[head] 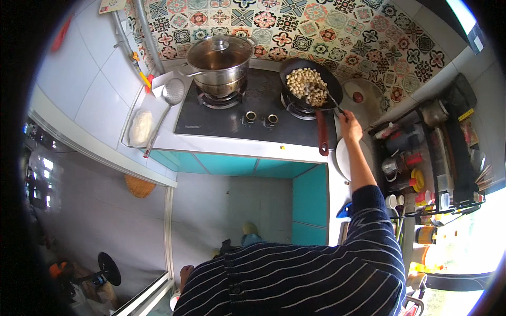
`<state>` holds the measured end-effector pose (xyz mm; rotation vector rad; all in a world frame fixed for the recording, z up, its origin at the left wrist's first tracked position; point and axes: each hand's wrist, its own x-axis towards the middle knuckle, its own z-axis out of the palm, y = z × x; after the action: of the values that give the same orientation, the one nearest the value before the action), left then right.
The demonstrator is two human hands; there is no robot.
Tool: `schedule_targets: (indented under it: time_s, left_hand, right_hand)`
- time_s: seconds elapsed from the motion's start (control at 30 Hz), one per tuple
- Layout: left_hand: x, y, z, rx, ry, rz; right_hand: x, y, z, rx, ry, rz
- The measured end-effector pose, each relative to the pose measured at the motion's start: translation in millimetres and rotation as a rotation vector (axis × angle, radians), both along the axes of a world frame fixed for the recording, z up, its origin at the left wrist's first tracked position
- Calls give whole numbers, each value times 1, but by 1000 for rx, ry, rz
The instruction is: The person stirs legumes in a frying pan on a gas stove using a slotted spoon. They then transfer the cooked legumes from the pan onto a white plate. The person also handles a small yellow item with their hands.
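Note:
My right hand [350, 127] grips the dark handle of a metal spatula [330, 96]. The spatula's head is in a black frying pan [337, 79], among pale, rounded pieces of food [302, 79] that look like peanuts or beans. Some pieces near the spatula look darker. The pan sits on the right burner of a black gas hob [261, 94], its reddish-brown handle [323, 134] jutting over the front edge. Low in the picture, beside my striped shirt, only a small part of my left hand [186, 272] shows; its fingers are hidden.
A lidded steel pot [219, 67] stands on the left burner. Left of the hob lie a long-handled skimmer [173, 91] and a white plastic-wrapped bundle [141, 128]. A white plate [350, 158] is under my right forearm. At right stands a crowded black rack [438, 166] of jars and utensils.

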<state>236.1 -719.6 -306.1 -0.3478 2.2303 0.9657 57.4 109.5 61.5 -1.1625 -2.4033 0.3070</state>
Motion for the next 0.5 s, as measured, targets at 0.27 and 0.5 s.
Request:
schedule_targets:
  time_s: [0.27,0.5]
  left_hand:
    - [-29,72,40,273,-42,319]
    - [-34,111,118,272,-102,402]
  right_hand:
    - [15,123,-20,-601,241,-87]
    - [-63,52,-2,-1552,532,-256]
